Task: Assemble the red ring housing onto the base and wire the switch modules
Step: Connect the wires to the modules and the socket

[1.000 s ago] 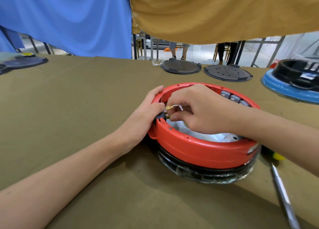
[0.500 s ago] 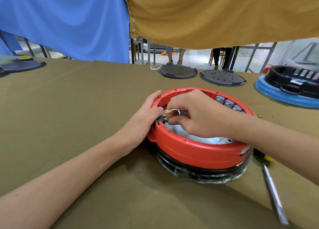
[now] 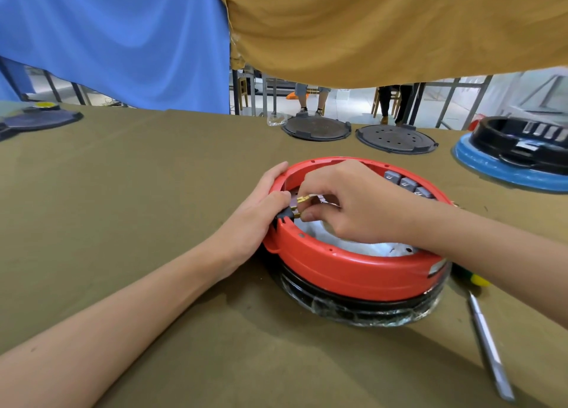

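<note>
The table (image 3: 147, 192) is draped in an olive-brown cloth; at its centre sits the black base (image 3: 362, 311), wrapped in clear film, bearing the red ring housing (image 3: 347, 269); at 4 o'clock from it lies a screwdriver (image 3: 488, 349) with a yellow-green handle; at 12 o'clock, near the far edge, two dark round plates (image 3: 316, 128) lie side by side; at 2 o'clock rests a blue disc (image 3: 491, 168) carrying a black ring; at 10 o'clock, far off, another dark plate (image 3: 40, 120).
</note>
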A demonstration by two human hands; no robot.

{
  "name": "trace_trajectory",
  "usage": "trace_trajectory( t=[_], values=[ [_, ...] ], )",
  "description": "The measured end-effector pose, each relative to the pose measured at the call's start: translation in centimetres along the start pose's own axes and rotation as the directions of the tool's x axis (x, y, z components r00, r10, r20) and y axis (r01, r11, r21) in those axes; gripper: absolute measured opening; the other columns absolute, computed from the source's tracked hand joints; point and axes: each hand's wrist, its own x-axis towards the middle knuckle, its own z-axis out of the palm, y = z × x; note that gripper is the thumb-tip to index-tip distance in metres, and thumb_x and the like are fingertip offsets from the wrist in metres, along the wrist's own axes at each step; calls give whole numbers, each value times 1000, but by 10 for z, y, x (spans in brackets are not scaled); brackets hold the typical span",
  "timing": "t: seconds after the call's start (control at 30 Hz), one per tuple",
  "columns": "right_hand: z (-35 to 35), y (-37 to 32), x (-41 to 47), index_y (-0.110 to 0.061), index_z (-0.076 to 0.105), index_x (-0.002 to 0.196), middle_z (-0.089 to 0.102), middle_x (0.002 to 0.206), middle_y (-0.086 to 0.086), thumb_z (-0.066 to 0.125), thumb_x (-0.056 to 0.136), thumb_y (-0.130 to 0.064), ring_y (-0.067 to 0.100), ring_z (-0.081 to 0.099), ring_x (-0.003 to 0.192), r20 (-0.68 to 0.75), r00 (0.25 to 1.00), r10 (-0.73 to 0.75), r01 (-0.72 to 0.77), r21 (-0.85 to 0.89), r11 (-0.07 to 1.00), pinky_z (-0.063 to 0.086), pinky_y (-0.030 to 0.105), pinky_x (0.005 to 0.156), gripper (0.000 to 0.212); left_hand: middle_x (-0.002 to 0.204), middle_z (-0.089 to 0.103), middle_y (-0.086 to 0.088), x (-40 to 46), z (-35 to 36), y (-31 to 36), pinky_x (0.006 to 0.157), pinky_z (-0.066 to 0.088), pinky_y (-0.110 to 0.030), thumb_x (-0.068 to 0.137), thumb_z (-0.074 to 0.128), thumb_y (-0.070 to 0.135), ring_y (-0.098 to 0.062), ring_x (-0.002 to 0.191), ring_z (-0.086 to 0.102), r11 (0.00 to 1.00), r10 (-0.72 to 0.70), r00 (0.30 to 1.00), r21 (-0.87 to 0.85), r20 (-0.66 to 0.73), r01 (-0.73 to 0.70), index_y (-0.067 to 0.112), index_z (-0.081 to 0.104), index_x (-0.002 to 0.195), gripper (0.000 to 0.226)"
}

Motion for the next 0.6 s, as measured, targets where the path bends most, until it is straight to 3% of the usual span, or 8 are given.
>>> trace_trajectory(
  t=[0.17,0.37,0.53,0.6],
  values=[
    [-13,13,0,-21,75,96,67,86,-13,70,91,-19,5,60,79,-108,992,72,-55,152,987,44,15,69,7,77,62,24,-3,1,0,48,40,-9,85,43,43,5,59,58,1000,-6,1000,-30,0,6,50,38,141,57],
    [-14,9,18,-29,70,87,60,90,-17,70,91,-22,-8,55,76,101,995,-18,16,21,1000,36,8,68,9,110,64,18,-3,1,0,56,38,-17,84,44,44,4,64,58,1000,-5,1000,-21,5,5,52,37,141,58],
    [-10,13,16,-21,73,99,72,86,-8,63,95,-27,8,62,77,103,995,-19,20,-15,1000,47,27,71,13,126,63,10,-2,0,-2,64,42,-17,84,43,43,3,79,61,1000,3,1000,-15,6,-3,49,36,143,60],
    [-7,13,15,-18,72,97,71,84,-4,62,95,-26,12,62,76,64,997,-51,54,-31,998,47,32,72,14,124,63,11,-2,0,-1,61,42,-16,84,42,42,3,75,60,1000,1,1000,-8,5,-1,49,37,143,60]
  ],
)
